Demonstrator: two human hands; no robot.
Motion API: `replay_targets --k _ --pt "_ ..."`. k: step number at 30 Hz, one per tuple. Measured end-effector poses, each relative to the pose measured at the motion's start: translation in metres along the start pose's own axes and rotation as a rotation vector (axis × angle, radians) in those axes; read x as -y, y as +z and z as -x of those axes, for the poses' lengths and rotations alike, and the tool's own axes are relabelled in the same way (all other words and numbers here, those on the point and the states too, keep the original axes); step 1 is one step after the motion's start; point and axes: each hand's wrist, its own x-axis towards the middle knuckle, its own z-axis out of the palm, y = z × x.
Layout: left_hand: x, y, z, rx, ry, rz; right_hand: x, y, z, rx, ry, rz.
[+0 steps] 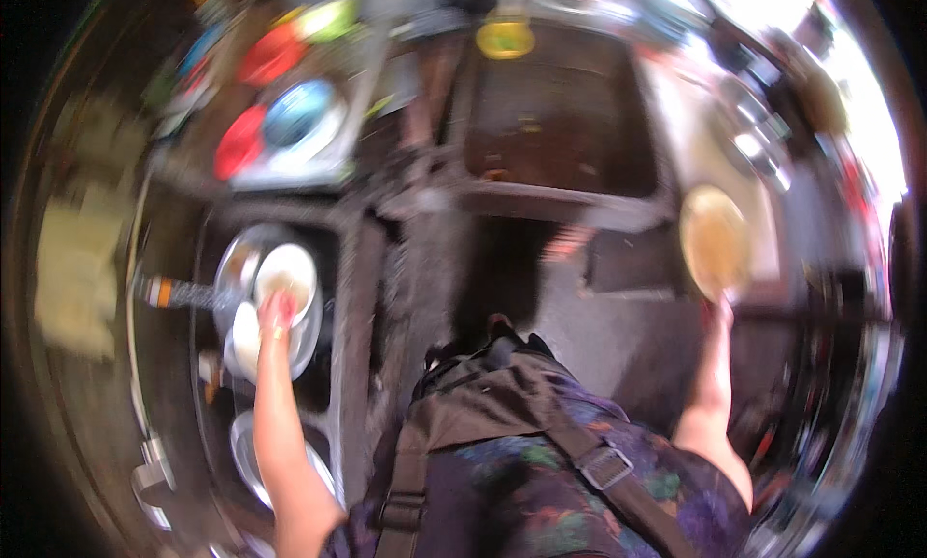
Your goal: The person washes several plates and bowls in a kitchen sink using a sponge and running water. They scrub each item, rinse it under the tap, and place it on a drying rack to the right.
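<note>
My left hand (277, 312) reaches over a dark sink at the left, with its fingers on the edge of a white bowl (290, 257). Just beside that hand is another white dish (247, 337). Both white pieces sit in or over a large pale basin (310, 341). Out to the right, my right hand (717, 310) grips the near end of an oval, yellowish-tan dish (715, 239). Motion blur hides whether the tan colour is the dish itself or something in it. The fingers of both hands are blurred.
Red bowls (242, 142) and a blue bowl (300, 113) stand on a rack at the upper left. Ahead is a dark rectangular basin (561, 116), with a yellow round item (505, 38) at its far edge. Shiny metal vessels (753, 134) line the right counter (699, 116).
</note>
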Motion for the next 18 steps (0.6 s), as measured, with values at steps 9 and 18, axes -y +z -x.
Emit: replay_targets --k 9,18 --pt "0.047 -0.22 -0.012 -1.066 -0.206 -0.688 0.094 0.027 -0.054 -0.673 -1.405 1.705" --pt "0.036 -0.214 -0.003 -0.511 -0.377 -0.261 -0.127 0.415 0.214 0.901 -1.477 1.18"
